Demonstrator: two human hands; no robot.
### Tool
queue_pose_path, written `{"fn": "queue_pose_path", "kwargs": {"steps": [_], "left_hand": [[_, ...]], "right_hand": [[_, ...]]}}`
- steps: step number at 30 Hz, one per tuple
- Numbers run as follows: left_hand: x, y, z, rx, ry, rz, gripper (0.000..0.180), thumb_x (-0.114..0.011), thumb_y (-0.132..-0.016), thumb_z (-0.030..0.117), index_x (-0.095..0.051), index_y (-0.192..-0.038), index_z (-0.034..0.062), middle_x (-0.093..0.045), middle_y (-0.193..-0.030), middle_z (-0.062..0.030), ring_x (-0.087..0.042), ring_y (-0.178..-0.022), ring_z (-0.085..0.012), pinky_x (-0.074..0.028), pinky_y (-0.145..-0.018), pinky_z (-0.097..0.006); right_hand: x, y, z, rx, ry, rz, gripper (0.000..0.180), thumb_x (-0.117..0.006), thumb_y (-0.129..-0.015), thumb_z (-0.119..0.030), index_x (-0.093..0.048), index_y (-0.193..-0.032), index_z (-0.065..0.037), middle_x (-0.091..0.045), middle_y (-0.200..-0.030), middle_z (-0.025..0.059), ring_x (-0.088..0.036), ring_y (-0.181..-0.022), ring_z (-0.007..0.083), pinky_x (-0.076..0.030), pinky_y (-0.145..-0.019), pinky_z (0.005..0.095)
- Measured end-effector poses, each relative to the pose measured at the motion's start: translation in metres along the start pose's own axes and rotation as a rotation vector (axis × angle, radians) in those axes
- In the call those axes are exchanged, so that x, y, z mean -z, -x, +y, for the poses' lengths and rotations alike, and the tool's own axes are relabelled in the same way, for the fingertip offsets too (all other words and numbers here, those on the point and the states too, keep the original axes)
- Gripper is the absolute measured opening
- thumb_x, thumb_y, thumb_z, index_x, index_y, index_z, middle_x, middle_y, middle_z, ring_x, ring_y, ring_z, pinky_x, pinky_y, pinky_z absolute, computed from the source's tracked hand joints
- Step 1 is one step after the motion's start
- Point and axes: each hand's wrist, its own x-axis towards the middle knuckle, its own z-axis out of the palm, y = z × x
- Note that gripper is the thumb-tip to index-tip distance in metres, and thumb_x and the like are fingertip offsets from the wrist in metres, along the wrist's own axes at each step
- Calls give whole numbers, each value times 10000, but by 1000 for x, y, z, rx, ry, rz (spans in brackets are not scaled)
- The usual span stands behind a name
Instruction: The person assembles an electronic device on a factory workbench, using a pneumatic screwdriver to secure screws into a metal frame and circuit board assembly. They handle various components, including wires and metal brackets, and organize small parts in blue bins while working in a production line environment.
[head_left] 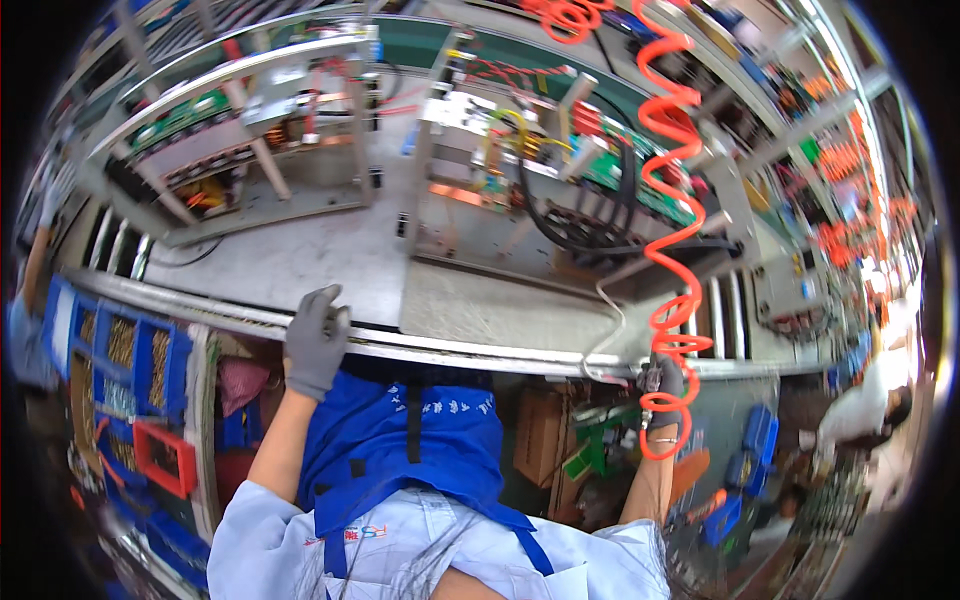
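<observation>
My left hand [318, 345], in a grey glove, is at the near rail [440, 350] of the line. Its fingers are bent together around a small part I cannot make out. My right hand [664, 380], also gloved, is further right at the same rail, with its fingers closed. An orange coiled air hose [672, 255] hangs down in front of it and partly covers what it grips. Beyond my hands stands an open metal chassis [480, 245] with green circuit boards, copper bars and thick black cables [535, 200]. A second such chassis [270, 215] is to its left.
Blue bins [165, 370] of small metal parts and a red tray [165, 457] stand at lower left. Beneath the rail at right are a brown carton [540, 435] and blue bins [760, 435]. Rollers [740, 315] flank the work plate. Other people are at the far left and right.
</observation>
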Motion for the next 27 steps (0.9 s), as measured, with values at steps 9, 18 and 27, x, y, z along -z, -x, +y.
{"fn": "queue_pose_path", "kwargs": {"steps": [9,18,27], "left_hand": [[201,99,-40,270,-730,430,385,-656,-773,84,-610,-1156,88,-628,-1048,-150,-605,-987,-347,-491,-873,-411],[380,282,-55,800,-1315,968,305,-635,-838,230,-624,-1088,54,-636,-1052,-171,-598,-973,-355,-455,-888,-448],[468,364,-85,1572,-1145,475,303,-640,-803,347,-741,-859,67,-689,-894,-215,-687,-831,-350,-534,-771,-441]], "right_hand": [[-73,-59,-89,526,-82,2,561,-632,-843,-171,-450,-1349,-10,-616,-983,161,-587,-898,264,-493,-776,387],[-75,-21,-208,869,-328,21,516,-615,-854,-130,-470,-1334,-7,-610,-1036,154,-576,-970,253,-489,-820,378],[-40,-7,-250,954,-405,161,473,-598,-866,-90,-490,-1318,-4,-605,-1088,148,-565,-1041,242,-485,-864,369]]}}
